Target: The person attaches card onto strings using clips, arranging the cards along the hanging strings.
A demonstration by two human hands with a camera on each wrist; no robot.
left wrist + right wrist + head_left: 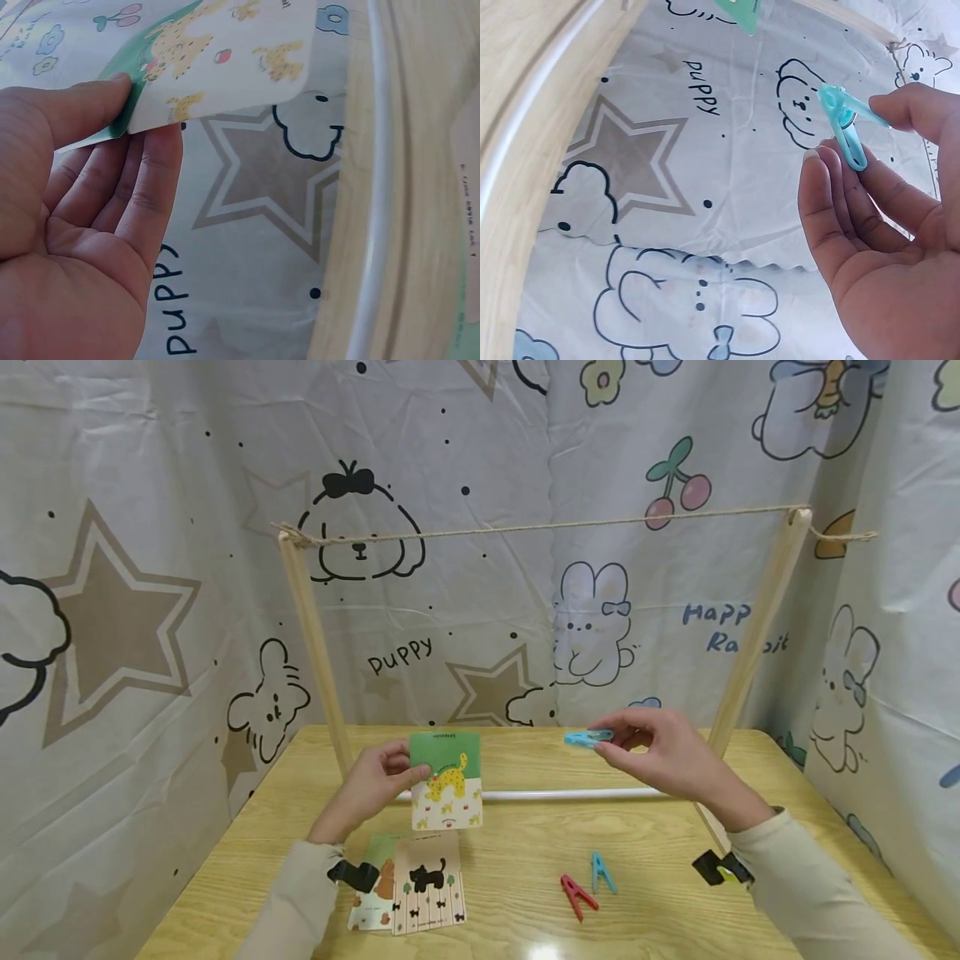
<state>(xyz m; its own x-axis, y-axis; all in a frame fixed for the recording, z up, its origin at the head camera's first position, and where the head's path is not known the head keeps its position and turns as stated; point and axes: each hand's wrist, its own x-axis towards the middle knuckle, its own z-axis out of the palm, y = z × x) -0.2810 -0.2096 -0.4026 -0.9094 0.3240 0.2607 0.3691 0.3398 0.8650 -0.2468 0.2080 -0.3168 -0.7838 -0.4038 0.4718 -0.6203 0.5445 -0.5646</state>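
Note:
My left hand pinches a green and white card with a yellow spotted animal by its left edge, thumb in front and fingers behind. In the left wrist view the card is raised above the table. Over on the right, my right hand holds a light blue clothespin by its handle ends. The right wrist view shows the clothespin between thumb and fingers. A red clothespin and another blue clothespin lie on the table below.
Two more cards lie overlapping on the table: a black cat card over a brown animal card. A twine line spans two wooden posts. A white bar runs low between them. A printed curtain hangs behind.

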